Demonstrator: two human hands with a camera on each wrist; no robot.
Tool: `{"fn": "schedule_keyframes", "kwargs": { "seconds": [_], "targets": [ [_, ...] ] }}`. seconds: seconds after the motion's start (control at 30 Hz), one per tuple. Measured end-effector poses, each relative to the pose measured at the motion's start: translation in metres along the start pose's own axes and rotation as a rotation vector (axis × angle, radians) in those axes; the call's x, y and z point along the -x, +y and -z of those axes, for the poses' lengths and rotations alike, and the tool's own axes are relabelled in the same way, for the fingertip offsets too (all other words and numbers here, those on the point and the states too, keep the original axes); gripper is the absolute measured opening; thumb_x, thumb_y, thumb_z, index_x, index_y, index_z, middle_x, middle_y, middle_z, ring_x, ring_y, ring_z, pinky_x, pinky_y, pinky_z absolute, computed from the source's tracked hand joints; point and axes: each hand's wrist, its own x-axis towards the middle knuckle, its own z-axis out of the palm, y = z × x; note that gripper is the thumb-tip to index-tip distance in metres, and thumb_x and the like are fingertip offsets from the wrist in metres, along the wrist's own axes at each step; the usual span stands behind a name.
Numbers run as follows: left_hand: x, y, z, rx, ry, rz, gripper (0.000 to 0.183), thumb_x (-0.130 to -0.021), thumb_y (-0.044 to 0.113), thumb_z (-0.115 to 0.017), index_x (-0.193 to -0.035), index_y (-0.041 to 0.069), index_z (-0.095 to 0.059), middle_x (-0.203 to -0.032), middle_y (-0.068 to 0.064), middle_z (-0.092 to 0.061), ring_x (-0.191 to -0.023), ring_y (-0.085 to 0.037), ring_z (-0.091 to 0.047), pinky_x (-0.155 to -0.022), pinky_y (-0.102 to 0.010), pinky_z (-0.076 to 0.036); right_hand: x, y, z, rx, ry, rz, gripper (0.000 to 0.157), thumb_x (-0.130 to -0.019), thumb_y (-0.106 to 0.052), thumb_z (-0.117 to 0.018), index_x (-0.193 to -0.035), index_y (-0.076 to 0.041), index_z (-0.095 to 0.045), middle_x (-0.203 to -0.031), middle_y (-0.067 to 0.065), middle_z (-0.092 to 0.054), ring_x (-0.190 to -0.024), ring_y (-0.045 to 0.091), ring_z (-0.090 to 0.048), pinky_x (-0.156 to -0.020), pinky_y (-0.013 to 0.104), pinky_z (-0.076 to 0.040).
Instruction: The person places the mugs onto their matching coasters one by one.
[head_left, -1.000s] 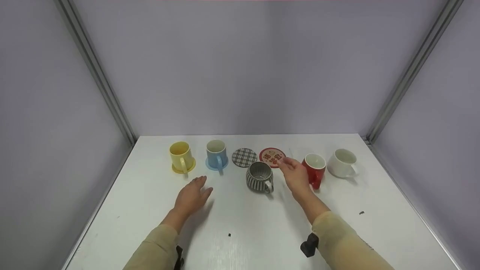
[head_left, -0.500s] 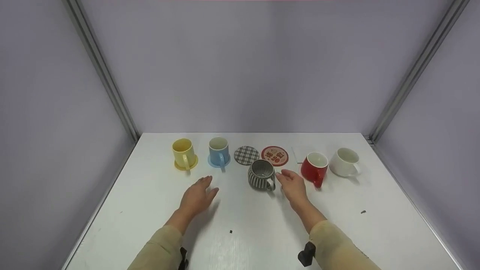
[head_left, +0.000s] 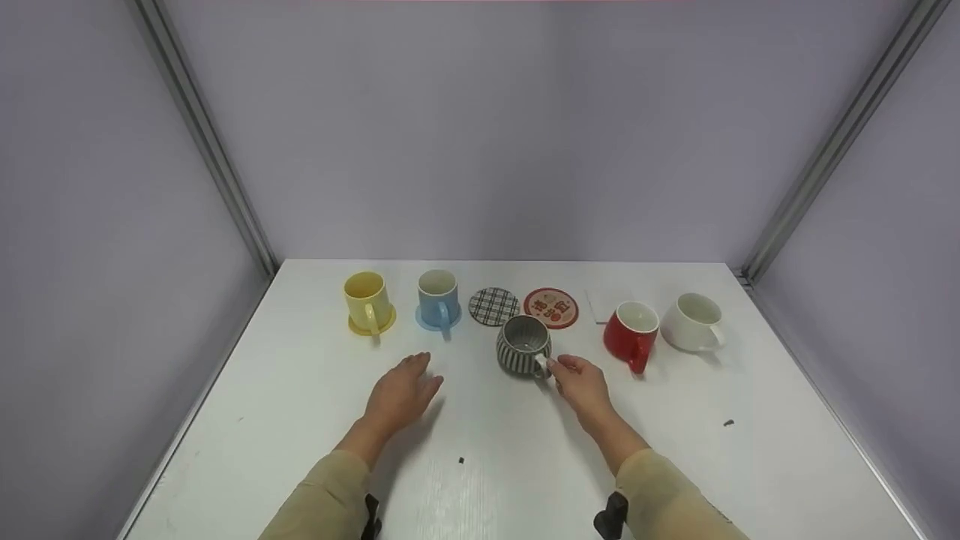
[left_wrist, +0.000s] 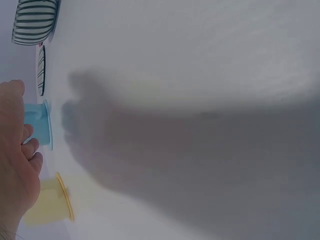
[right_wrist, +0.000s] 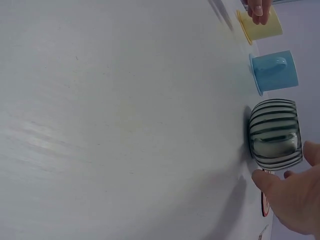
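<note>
A dark-and-white striped mug (head_left: 517,360) stands in the middle of the table, its handle turned toward the near right. My right hand (head_left: 585,386) is at that handle; in the right wrist view thumb and finger are spread on either side of the mug's handle (right_wrist: 277,146). Just behind the mug lie a round plaid coaster (head_left: 492,307) and a round red coaster (head_left: 551,308). My left hand (head_left: 398,394) hovers over the table, fingers extended, holding nothing. Beyond it stand a yellow mug (head_left: 361,306) and a blue mug (head_left: 433,310), each on a coaster of matching colour.
To the right of my right hand stand a red mug (head_left: 624,343) and a white mug (head_left: 681,330). A pale square coaster (head_left: 596,309) lies behind the red mug. Small dark specks dot the white table (head_left: 525,465), and grey walls enclose it at the back and sides.
My right hand has come back from the red coaster, toward me, to the striped mug's handle. My left hand has shifted slightly right. The mugs keep their places.
</note>
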Motion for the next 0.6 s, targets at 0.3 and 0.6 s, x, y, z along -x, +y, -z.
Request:
{"fn": "schedule_keyframes", "kwargs": {
  "seconds": [0.3,0.6],
  "targets": [
    [0.000,0.005,-0.006,0.014,-0.020,0.001,0.056,-0.109,0.034,-0.060,-0.152,-0.002,-0.055,-0.154,-0.020,-0.056,-0.145,-0.040,-0.050,-0.121,-0.055,-0.039,-0.001,0.006,-0.005,0.002,-0.027,-0.008,0.048,-0.109,-0.027,-0.062,-0.145,0.005,-0.058,-0.136,0.022,-0.065,-0.127,0.033,-0.063,-0.108,0.045,-0.054],
    [-0.001,0.005,-0.012,0.023,-0.028,-0.015,0.055,-0.110,0.033,-0.059,-0.152,-0.002,-0.054,-0.154,-0.021,-0.056,-0.145,-0.040,-0.050,-0.121,-0.055,-0.038,-0.005,0.009,-0.005,-0.054,-0.050,-0.038,0.045,-0.109,-0.025,-0.063,-0.144,0.003,-0.060,-0.137,0.020,-0.065,-0.127,0.031,-0.062,-0.110,0.045,-0.053]
  ]
}}
